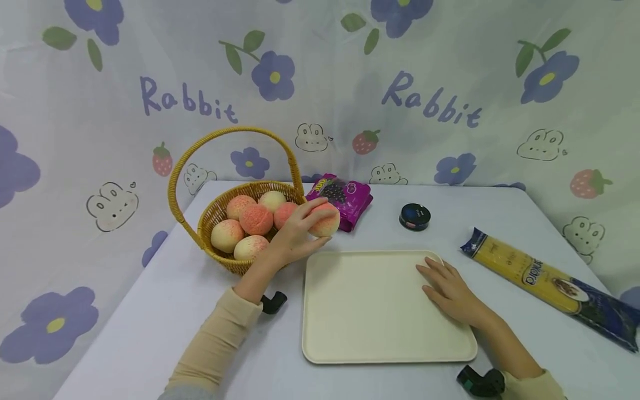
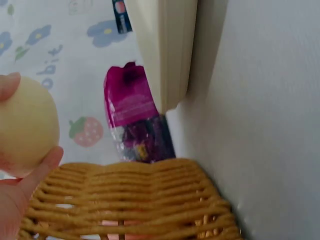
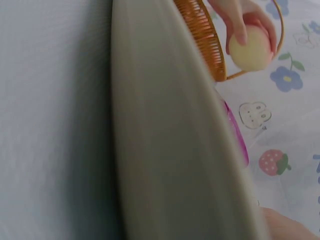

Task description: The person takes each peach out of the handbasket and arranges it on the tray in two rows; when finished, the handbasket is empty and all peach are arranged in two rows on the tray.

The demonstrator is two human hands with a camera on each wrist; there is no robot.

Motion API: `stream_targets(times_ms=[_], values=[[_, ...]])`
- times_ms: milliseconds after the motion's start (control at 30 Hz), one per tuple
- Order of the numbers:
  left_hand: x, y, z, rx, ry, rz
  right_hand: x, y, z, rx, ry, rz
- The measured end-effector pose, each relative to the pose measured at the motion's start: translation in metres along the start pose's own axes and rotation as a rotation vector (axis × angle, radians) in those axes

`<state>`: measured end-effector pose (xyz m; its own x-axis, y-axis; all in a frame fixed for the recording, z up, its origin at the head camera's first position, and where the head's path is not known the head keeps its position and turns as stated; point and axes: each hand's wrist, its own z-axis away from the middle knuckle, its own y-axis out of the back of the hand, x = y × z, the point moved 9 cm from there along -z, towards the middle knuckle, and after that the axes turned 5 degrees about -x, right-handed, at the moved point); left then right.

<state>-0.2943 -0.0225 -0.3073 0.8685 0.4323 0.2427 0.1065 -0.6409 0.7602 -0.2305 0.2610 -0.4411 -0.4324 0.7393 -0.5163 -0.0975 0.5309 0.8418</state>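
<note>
My left hand (image 1: 295, 236) grips a pink-and-cream peach (image 1: 327, 222) between thumb and fingers. It holds the fruit just past the right rim of a wicker basket (image 1: 227, 263), above the tray's far left corner. Several more peaches (image 1: 256, 220) lie inside the basket. In the left wrist view the peach (image 2: 30, 125) shows its pale side beside the woven wall. My right hand (image 1: 450, 291) rests at the right edge of a cream tray (image 1: 380, 308), fingers extended over the rim. Nothing lies on the tray.
A purple snack packet (image 1: 355, 203) lies behind the peach, right of the basket. A small round black tin (image 1: 415, 216) sits behind the tray. To the right lies a long yellow-and-blue pasta packet (image 1: 545, 280). The basket's tall handle (image 1: 175, 194) arches over the fruit.
</note>
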Motion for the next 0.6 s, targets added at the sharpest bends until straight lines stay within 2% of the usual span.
stream_targets(times_ms=[200,433,600], values=[[0.007,-0.008,-0.001,-0.005,-0.022,0.013,-0.001,0.001,0.002,0.009,-0.007,0.011],[0.013,-0.020,-0.003,-0.043,-0.050,0.035,0.003,-0.003,0.003,-0.079,-0.115,-0.029],[0.018,-0.027,-0.007,-0.051,-0.061,0.019,0.003,-0.003,0.003,-0.109,-0.163,-0.067]])
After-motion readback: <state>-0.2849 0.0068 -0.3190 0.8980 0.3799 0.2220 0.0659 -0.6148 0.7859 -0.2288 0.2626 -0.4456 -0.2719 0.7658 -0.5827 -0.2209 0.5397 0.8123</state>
